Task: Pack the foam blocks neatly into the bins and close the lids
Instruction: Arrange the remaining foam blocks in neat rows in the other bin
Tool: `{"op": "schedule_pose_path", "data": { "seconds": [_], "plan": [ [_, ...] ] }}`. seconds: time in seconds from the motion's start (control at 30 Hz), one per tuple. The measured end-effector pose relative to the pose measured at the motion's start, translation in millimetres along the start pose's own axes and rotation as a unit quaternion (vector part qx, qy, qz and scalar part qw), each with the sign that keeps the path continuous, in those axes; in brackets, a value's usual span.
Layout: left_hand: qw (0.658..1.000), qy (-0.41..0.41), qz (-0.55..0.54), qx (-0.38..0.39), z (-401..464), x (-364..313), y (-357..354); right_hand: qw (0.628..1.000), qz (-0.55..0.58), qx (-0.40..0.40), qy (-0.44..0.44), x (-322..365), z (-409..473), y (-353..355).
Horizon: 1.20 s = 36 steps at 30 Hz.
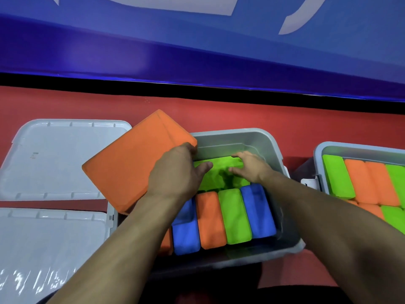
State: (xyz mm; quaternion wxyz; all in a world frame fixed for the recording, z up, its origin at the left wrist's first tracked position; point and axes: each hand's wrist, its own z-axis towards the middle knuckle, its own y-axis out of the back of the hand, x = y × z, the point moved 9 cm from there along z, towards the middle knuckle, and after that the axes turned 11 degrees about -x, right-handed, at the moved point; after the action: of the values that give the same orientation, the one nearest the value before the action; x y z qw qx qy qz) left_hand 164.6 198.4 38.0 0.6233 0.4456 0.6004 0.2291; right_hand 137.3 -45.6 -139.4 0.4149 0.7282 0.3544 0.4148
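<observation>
**Two hands in the middle bin, orange slab at its rim**

Head view. Grey middle bin [238, 137] sits open on a red surface [219, 115]. Its near half holds a row of foam blocks standing on edge, side by side: blue block [186, 240], orange block [211, 220], green block [235, 216], second blue block [258, 210]. Another orange piece shows at the row's left end, mostly hidden under the left forearm.

Far half of the bin: a flat green block [221, 170] lies low inside. Right hand [252, 166] rests on it, fingers straight and slightly spread, palm down, nothing gripped. Left hand [177, 170] holds the corner of a large orange slab [135, 161]; fingers curl over the slab's edge at the bin's far-left corner, thumb stretched out over the green block. The slab is tilted and leans over the bin's left rim, most of it outside the bin.

Left of the bin: two grey lids, far lid [57, 159] and near lid [50, 240], both lying inside-up. The slab overlaps the far lid's right edge.

Right edge of frame: a second bin [317, 150], open, packed with green and orange blocks on edge, partly cut off.

Behind: a blue wall panel [197, 51] with pale markings.
</observation>
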Motion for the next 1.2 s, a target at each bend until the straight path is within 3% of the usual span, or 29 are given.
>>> {"op": "schedule_pose_path", "data": {
  "seconds": [0.17,0.4,0.53,0.67,0.77,0.9,1.07,1.13,1.2],
  "plan": [
    [0.988,-0.051,0.106,-0.098,-5,0,22,0.996,-0.064,0.058,0.025,4,38,-48],
    [0.965,-0.090,0.241,-0.047,-20,33,-4,0.979,-0.194,0.037,0.046,-2,51,-72],
    [0.959,-0.066,0.271,0.044,-25,37,-16,0.983,-0.165,0.042,0.069,-2,51,-70],
    [0.961,-0.053,0.268,0.039,-26,32,-11,0.994,-0.076,-0.044,0.064,3,46,-24],
    [0.966,-0.049,0.248,0.049,-27,25,-10,0.987,-0.037,-0.087,0.127,15,29,23],
    [0.985,-0.053,0.163,0.031,-26,7,-5,0.986,0.028,-0.103,0.131,10,-13,80],
    [0.997,0.028,-0.077,0.016,-20,-15,0,0.959,0.189,-0.189,0.096,16,-83,137],
    [0.969,0.118,-0.216,0.021,-20,-20,-1,0.941,0.238,-0.228,0.076,24,-113,149],
    [0.918,0.187,-0.347,0.036,-23,-25,-6,0.918,0.300,-0.254,0.058,31,-140,154]
  ]
}}
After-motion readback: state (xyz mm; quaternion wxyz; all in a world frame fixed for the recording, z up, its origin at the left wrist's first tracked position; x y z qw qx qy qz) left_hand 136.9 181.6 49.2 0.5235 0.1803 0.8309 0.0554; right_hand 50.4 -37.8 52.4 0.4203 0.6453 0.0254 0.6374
